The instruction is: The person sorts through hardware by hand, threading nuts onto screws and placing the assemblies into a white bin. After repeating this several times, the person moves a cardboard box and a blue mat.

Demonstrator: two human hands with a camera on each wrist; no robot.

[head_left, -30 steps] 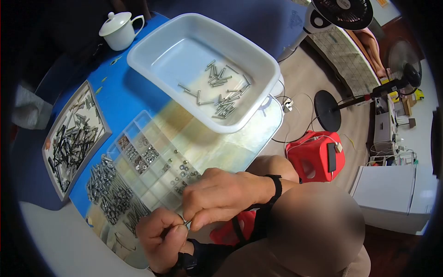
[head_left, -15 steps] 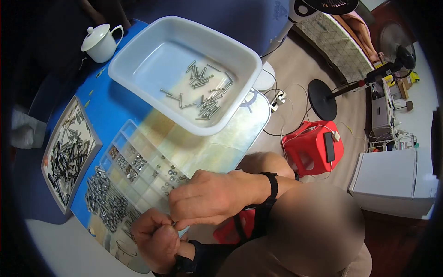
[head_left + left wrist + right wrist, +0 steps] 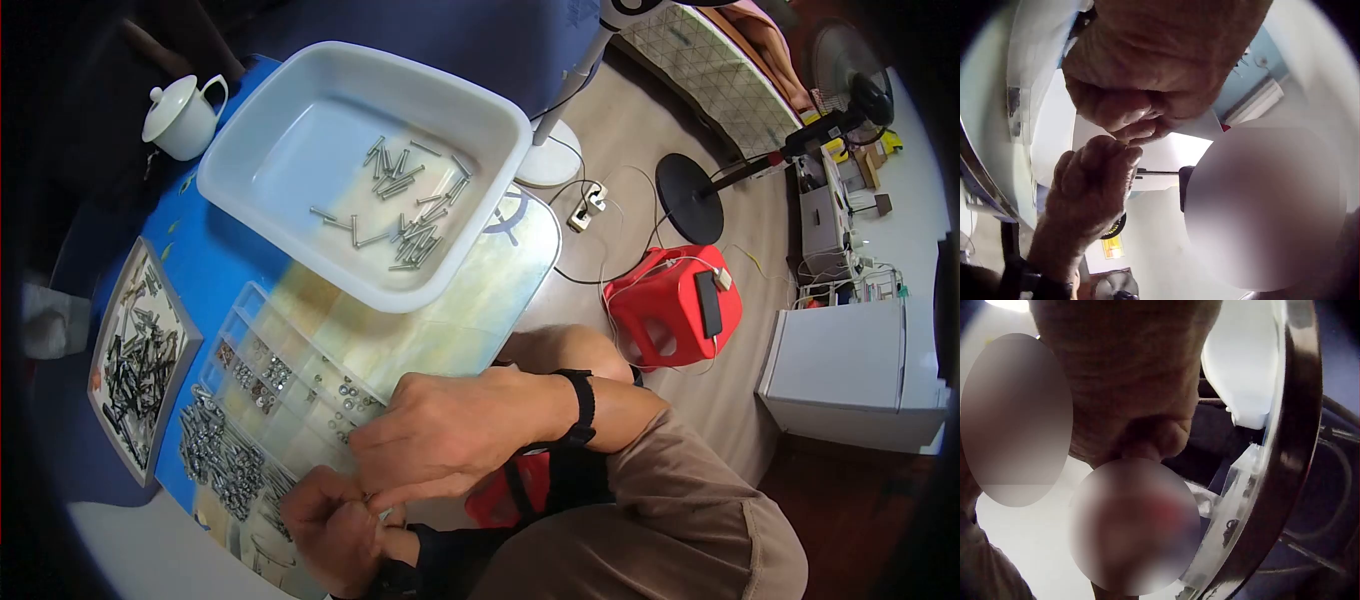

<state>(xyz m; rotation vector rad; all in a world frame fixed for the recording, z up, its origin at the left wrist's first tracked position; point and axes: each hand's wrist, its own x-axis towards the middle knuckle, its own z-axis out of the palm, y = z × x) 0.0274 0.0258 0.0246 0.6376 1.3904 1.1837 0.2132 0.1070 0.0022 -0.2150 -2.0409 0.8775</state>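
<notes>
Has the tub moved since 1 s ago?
No. The tub keeps its place against the organizer and cup; only the camera swung.

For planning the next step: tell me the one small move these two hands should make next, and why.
Likely a small twist of the right hand against the left hand: both pinch a tiny piece, too small to identify, where their fingertips meet, beside the compartment box of small hardware.

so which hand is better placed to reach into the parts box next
Right, probably: the right hand lies over the near edge of the parts box, fingers pointing into it; the left hand curls behind it, nearer the body.
</notes>
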